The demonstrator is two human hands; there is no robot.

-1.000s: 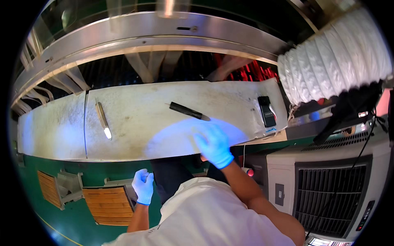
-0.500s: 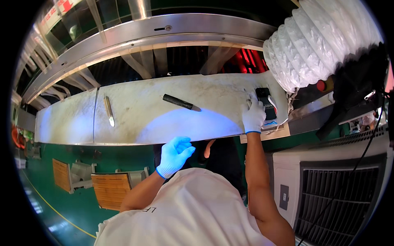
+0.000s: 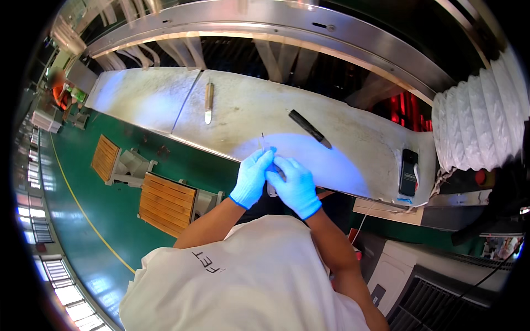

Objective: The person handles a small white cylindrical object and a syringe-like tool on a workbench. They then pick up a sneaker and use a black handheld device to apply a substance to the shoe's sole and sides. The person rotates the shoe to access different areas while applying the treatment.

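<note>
My white-gloved hands meet over the near edge of the pale work surface (image 3: 364, 132). Between the fingertips of my left hand (image 3: 249, 179) rises a thin pointed tool (image 3: 263, 143), tip up; its exact kind cannot be made out. Curled against those fingers, my right hand (image 3: 298, 187) closes on the tool's lower part, which is mostly hidden. Beyond the hands lies a short blade with a dark wrapped handle (image 3: 305, 126). Farther left is a brass-coloured handled knife (image 3: 209, 96) with a pale, rounded blade.
A black handheld device (image 3: 408, 172) lies at the surface's right end, beside a white ribbed duct (image 3: 477, 121). Behind runs a metal rail (image 3: 248, 22) with hanging clear strips. Wood-topped stools (image 3: 165, 204) stand on the green floor at left. Another person (image 3: 58, 94) is far left.
My right hand has come away from beside the black device to meet my left hand, and the thin tool now shows between them. The view has turned, shifting the surface rightward.
</note>
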